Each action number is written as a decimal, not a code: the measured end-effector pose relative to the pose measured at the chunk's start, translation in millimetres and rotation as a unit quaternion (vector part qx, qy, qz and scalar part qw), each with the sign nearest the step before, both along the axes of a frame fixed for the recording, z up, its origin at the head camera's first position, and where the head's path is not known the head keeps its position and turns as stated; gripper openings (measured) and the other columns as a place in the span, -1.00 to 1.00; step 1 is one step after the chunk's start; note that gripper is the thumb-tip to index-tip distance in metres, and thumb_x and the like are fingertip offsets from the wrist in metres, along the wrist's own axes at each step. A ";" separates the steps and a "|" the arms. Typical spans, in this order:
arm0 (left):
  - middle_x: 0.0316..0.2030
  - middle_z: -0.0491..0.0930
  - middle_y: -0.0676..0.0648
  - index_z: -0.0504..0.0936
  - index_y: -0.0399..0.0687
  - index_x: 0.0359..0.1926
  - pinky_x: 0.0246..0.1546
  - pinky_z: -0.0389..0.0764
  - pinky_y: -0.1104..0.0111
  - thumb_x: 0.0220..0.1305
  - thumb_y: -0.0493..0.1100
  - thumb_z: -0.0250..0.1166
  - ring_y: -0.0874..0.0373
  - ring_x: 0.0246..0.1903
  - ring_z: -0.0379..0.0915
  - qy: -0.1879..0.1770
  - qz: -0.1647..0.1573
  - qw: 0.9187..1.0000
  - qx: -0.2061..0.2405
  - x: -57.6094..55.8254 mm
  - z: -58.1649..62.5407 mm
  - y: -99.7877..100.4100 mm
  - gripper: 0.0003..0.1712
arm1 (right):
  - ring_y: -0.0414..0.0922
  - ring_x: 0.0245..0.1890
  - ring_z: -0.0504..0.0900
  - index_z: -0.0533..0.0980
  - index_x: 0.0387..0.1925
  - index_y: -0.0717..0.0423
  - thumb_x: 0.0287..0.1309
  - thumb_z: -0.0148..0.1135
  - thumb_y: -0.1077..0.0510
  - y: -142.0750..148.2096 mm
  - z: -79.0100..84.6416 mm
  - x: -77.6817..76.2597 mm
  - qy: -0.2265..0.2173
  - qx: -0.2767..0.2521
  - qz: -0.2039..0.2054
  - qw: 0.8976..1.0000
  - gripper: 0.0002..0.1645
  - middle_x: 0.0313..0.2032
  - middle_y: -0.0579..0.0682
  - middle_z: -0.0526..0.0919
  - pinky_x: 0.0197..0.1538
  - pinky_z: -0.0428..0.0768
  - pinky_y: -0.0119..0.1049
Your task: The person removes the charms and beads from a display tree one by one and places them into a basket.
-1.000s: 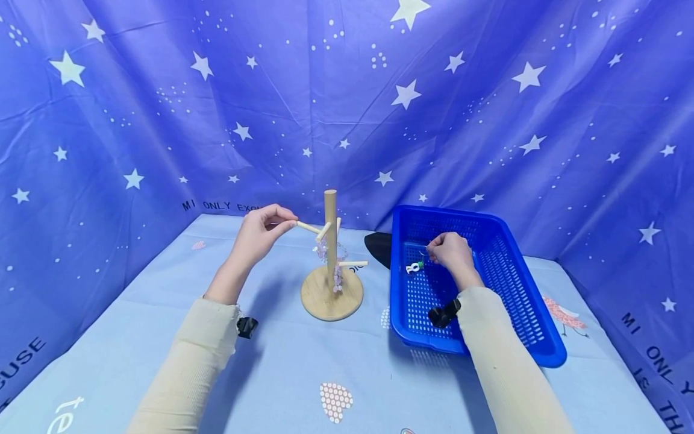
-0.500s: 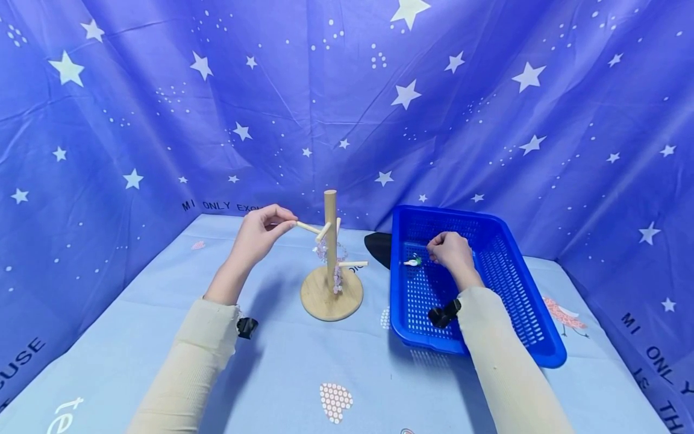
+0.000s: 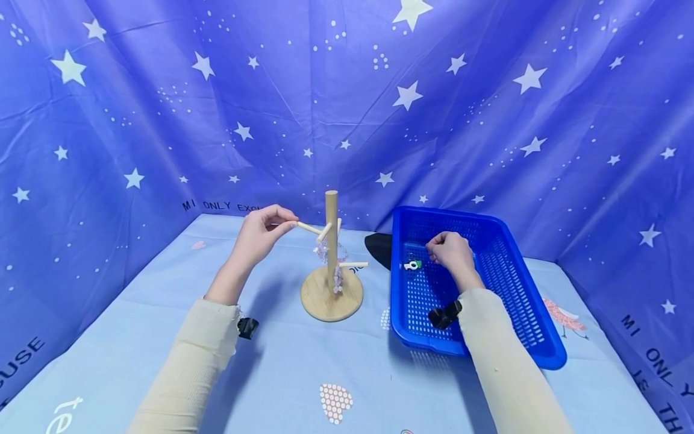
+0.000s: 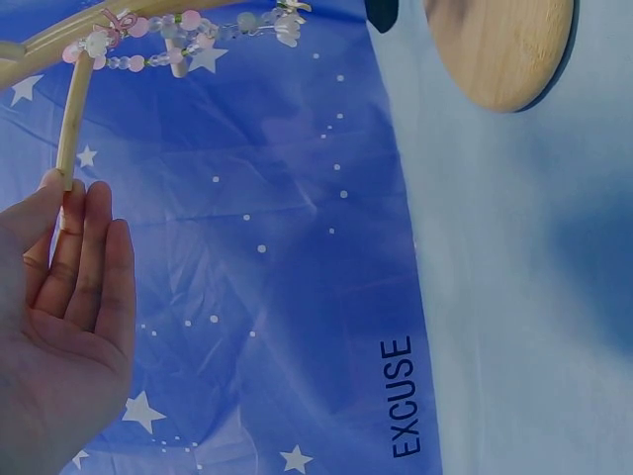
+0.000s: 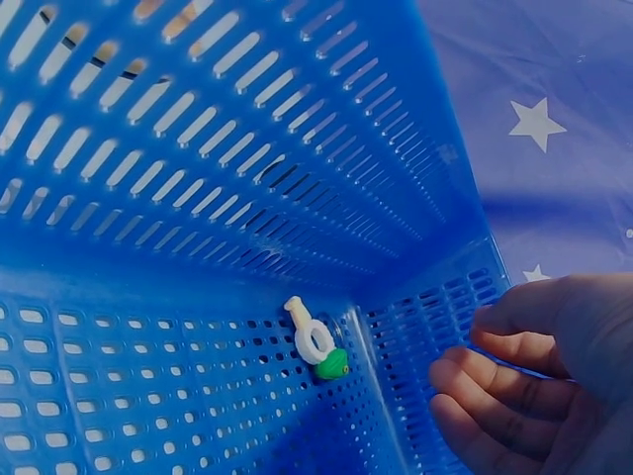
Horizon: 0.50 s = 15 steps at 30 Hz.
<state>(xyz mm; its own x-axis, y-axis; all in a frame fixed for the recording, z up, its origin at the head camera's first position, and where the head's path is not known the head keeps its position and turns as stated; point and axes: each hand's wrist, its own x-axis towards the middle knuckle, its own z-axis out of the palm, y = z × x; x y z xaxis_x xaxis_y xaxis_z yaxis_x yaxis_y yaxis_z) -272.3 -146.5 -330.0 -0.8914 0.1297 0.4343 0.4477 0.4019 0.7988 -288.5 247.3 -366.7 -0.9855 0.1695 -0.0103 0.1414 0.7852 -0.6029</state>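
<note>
My left hand (image 3: 260, 234) pinches the tip of a wooden peg (image 4: 73, 129) on the upright wooden stand (image 3: 332, 208). Beaded bracelets (image 3: 338, 278) with pink and clear beads hang from the stand; the left wrist view shows one bracelet (image 4: 198, 38) close above that hand. Over on the right, my right hand (image 3: 451, 250) is inside the blue basket (image 3: 398, 301), thumb and fingertips together. A small white and green charm (image 5: 318, 344) dangles beside its fingertips; its thin cord hardly shows.
A round wooden base (image 3: 317, 304) carries the stand, left of the basket. Behind them a black object (image 3: 378, 247) lies partly hidden by the basket. A starry blue cloth (image 3: 303, 108) hangs behind the table (image 3: 282, 367).
The charm has turned and swung slightly at my right fingertips; the thin cord seen a second ago is now hardly visible. Both hands stay in place.
</note>
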 end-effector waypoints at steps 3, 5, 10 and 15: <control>-0.14 0.73 -0.26 0.70 -0.26 -0.18 -0.34 0.57 0.58 0.30 -0.26 0.35 0.30 -0.34 0.65 0.004 0.000 1.000 -0.001 -0.2 -0.4 -0.2 -0.86 | -0.12 -0.43 0.67 0.60 -0.17 0.18 0.37 0.11 0.08 -1.0 0.6 0.0 0.003 0.000 -0.001 1.000 -0.75 -0.42 0.03 0.74 -0.09 0.56 -0.06; -0.13 0.72 -0.26 0.70 -0.26 -0.18 -0.35 0.57 0.58 0.30 -0.26 0.35 0.41 -0.36 0.61 0.004 0.001 1.000 -0.002 -0.5 -0.7 -0.4 -0.86 | -0.08 -0.40 0.69 0.60 -0.16 0.17 0.38 0.11 0.07 -1.3 1.2 0.2 0.004 -0.002 -0.001 1.000 -0.74 -0.40 0.05 0.75 -0.14 0.56 -0.11; -0.13 0.72 -0.26 0.70 -0.26 -0.19 -0.33 0.58 0.59 0.30 -0.27 0.35 0.30 -0.33 0.65 0.003 0.006 1.000 -0.003 -0.6 -1.2 -0.6 -0.87 | -0.08 -0.39 0.72 0.61 -0.15 0.16 0.37 0.12 0.06 -2.0 2.7 0.5 0.011 -0.004 0.001 1.000 -0.73 -0.32 0.11 0.78 -0.24 0.57 -0.23; -0.13 0.72 -0.28 0.70 -0.28 -0.19 -0.31 0.58 0.59 0.29 -0.27 0.35 0.15 -0.29 0.68 0.001 0.003 1.000 0.001 0.2 0.1 0.2 -0.86 | 0.03 -0.30 0.76 0.62 -0.16 0.17 0.34 0.13 0.06 -3.3 3.2 0.5 0.022 -0.009 0.005 1.000 -0.73 -0.29 0.12 0.79 -0.33 0.56 -0.33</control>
